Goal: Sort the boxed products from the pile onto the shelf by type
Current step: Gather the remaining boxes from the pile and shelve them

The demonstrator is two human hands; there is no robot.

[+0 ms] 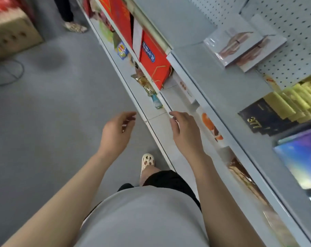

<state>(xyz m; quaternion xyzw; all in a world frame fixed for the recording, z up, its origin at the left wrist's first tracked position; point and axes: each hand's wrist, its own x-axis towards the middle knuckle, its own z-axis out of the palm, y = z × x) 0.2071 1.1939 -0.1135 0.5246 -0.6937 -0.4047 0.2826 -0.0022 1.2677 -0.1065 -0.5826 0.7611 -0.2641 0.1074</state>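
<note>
Reaching forward with loose, empty fingers, the left hand (118,129) and right hand (184,130) hover beside the grey metal shelf (218,75); its flat black-and-gold boxes (274,113) look stiff and light, best gripped by their edges.

Pale grey metal shelf (213,72) with dotted pegboard back, tall red cardboard box (153,63) bearing blue label, flat black box (265,120) with gold numerals, yellow-gold packs (293,97), grey floor (44,122), cream perforated sandal (147,162)
</note>
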